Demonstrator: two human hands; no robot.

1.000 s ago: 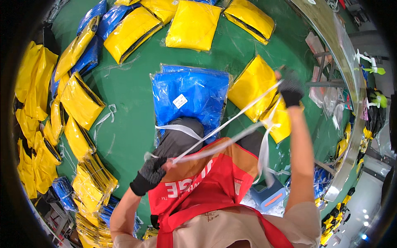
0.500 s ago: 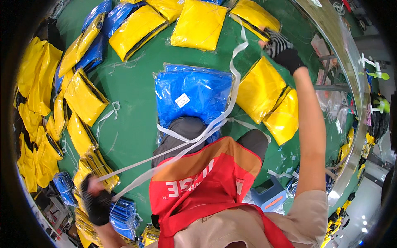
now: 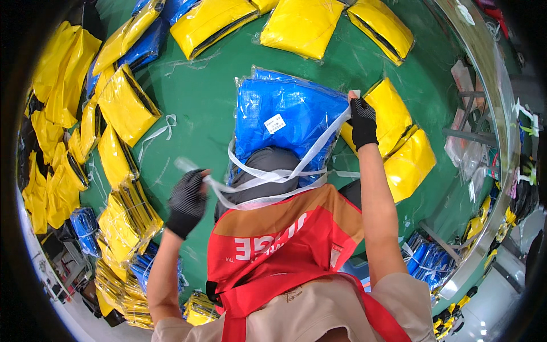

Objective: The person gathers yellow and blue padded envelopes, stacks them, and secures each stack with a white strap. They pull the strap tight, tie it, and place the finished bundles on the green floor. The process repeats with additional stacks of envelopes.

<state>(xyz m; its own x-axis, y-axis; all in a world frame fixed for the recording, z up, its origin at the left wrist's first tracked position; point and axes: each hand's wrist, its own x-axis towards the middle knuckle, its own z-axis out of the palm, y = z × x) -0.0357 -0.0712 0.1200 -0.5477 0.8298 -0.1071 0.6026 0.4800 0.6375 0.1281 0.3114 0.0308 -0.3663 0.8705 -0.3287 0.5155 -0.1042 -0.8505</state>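
White strap, likely light and soft, crosses mid-frame over the lower blue bundle, best held near its ends; the fingers of our right hand and, blur allowing, left hand pinch it.

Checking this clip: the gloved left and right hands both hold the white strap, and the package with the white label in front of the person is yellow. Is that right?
Not quite: the package with the white label is blue, not yellow, as the head view shows. The gloved left hand and right hand do both hold the white strap.
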